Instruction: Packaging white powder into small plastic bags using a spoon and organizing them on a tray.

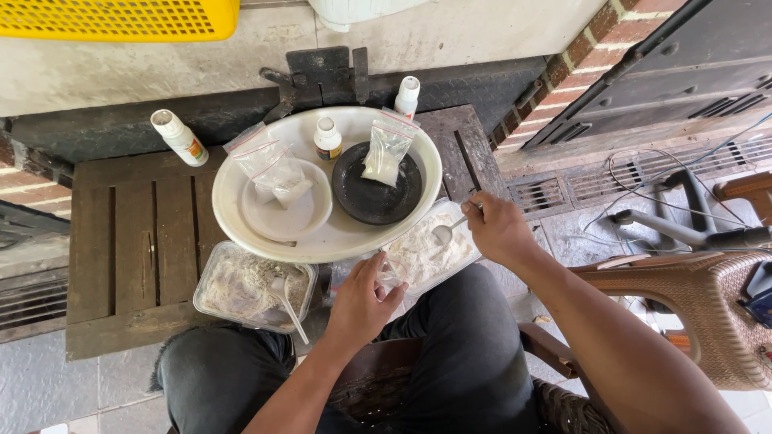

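My right hand (498,229) holds a small metal spoon (447,231) heaped with white powder above a clear plastic tub of white powder (430,253). My left hand (362,301) grips a small clear plastic bag (389,272) just left of that tub, below the rim of the big white bowl (241,229). The bowl rests on a dark wooden table (137,249) and holds a small white dish (301,217), a black dish (378,205), two clear zip bags (273,165) with powder and a small white bottle (327,138).
A second clear tub (241,285) of greyish powder with a white plastic spoon (288,304) sits at the table's front edge. Two white bottles (178,137) stand behind the bowl. A woven chair (700,313) and cables are to my right, with a yellow crate (121,18) at the top left.
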